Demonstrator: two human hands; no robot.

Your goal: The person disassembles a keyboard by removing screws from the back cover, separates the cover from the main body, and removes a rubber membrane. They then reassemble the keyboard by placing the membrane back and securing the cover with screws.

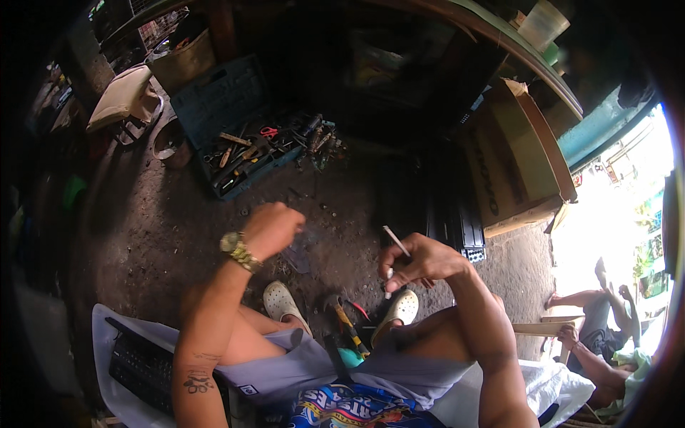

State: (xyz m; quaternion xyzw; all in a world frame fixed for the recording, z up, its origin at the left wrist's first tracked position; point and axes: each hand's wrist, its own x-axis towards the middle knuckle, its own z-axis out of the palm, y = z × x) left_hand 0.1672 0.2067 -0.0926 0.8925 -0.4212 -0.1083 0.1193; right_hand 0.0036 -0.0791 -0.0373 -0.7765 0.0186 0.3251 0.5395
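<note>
My left hand (273,230), with a gold-coloured watch (239,250) at its wrist, is raised in front of my left knee. Its fingers are curled in, and whatever they may hold is hidden. My right hand (428,258) is closed on a thin white stick (397,241), which sticks out above the fingers. A short white piece also shows below, by the thumb; whether it belongs to the stick I cannot tell. On the ground between my feet is a hammer (347,327) with a yellow and black handle. A red-handled tool (359,310) lies beside it.
An open blue toolbox (221,189) full of hand tools lies ahead to the left. A cardboard box (510,160) and a black case (457,214) stand at the right. Small metal bits dot the ground. Another person (599,335) sits at the far right.
</note>
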